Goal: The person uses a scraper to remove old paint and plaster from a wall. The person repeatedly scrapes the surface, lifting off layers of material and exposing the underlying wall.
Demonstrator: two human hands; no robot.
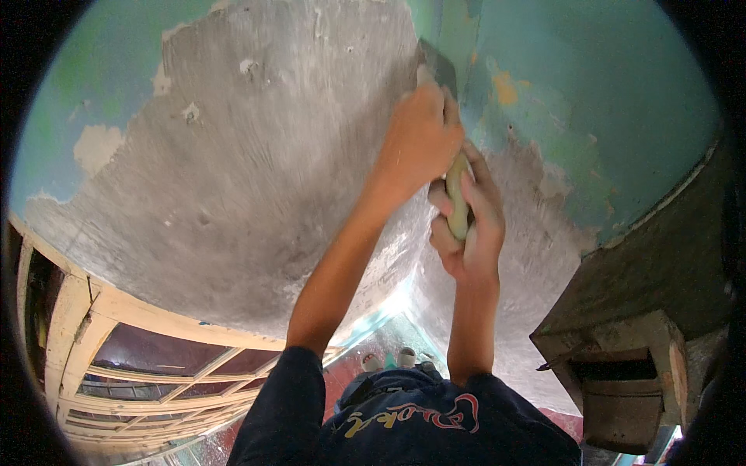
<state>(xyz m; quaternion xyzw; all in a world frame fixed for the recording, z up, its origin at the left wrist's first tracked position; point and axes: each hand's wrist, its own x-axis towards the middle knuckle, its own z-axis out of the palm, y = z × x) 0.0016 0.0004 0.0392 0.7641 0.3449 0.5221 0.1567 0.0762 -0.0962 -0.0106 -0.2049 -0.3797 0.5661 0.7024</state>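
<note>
My right hand (481, 215) is closed round the pale green handle (458, 201) of a scraper, low on the grip. Above it, my left hand (428, 131) grips the same tool near its blade. The broad, dark metal blade (440, 69) lies against the wall close to the inner corner, at the border between green paint (559, 70) and bare grey plaster (262, 151). Ragged paint edges and small pits mark the wall. My fingers hide part of the tool between the handle and the blade.
Cream-painted window frames with glass panes (157, 349) stand at the lower left. A dark wooden piece with a box-like opening (618, 349) juts out at the lower right. Below, my sandalled feet (406, 355) rest on a red floor (333, 381) scattered with pale debris near the corner.
</note>
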